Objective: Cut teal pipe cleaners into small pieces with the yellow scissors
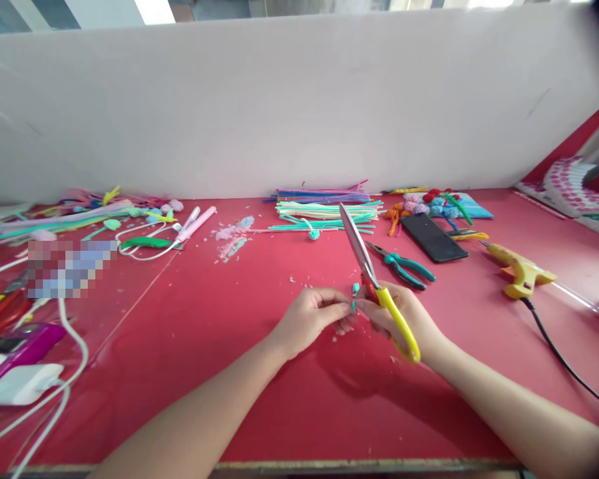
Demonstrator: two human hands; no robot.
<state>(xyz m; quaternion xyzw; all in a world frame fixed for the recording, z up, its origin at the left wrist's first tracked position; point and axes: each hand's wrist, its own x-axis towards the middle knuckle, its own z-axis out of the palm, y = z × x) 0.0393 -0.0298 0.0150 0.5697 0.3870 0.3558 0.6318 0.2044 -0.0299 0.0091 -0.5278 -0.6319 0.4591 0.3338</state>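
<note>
Near the middle of the red table, my left hand (317, 316) pinches a small teal piece of pipe cleaner (353, 305) between thumb and fingertips. My right hand (404, 316) meets it from the other side, its fingertips at the same piece. Hooked in that right hand is a pair of scissors (358, 243) with yellow and red handles, blades pointing up and away and looking closed. A small teal knob (356, 289) shows just above the fingertips. Part of the piece is hidden by my fingers. Bits of fluff lie below and around both hands.
Pipe cleaner bundles (329, 209) lie along the white partition (299, 106), a teal curled piece (313, 234) before them. Pliers (404, 266), a black phone (434, 237) and a yellow glue gun (519, 269) with cord lie right. White cables (74, 332) and tools crowd the left.
</note>
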